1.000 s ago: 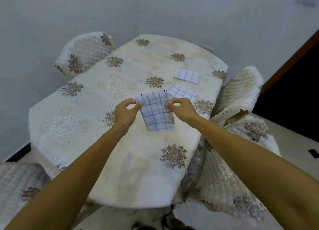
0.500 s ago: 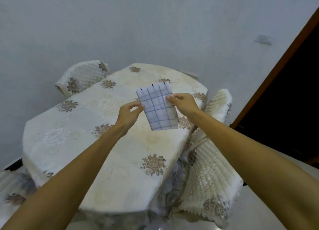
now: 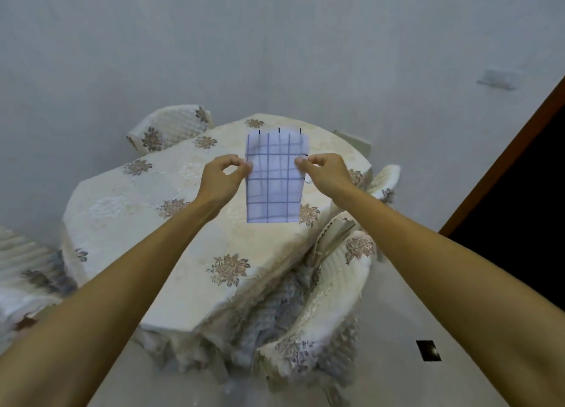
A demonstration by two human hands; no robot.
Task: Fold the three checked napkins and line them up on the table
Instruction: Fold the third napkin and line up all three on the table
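A white napkin with blue checks (image 3: 273,177) hangs upright in the air above the table (image 3: 171,223), which wears a cream cloth with brown flower prints. My left hand (image 3: 224,177) pinches the napkin's left edge, and my right hand (image 3: 324,171) pinches its right edge, both a little below its top. The napkin is folded into a narrow rectangle. The held napkin and my right hand hide the part of the table where two other napkins lay in the earlier frames; only a small white corner (image 3: 308,180) peeks out beside my right thumb.
Chairs with quilted cream covers stand around the table: one at the far left (image 3: 171,128), one at the right (image 3: 336,284), one at the left edge (image 3: 21,269). A plain wall rises behind. A dark doorway (image 3: 519,208) opens at the right.
Both hands have lifted the napkin off the table and hold it higher in front of me. The view has pulled back and up, and the two folded napkins are now hidden.
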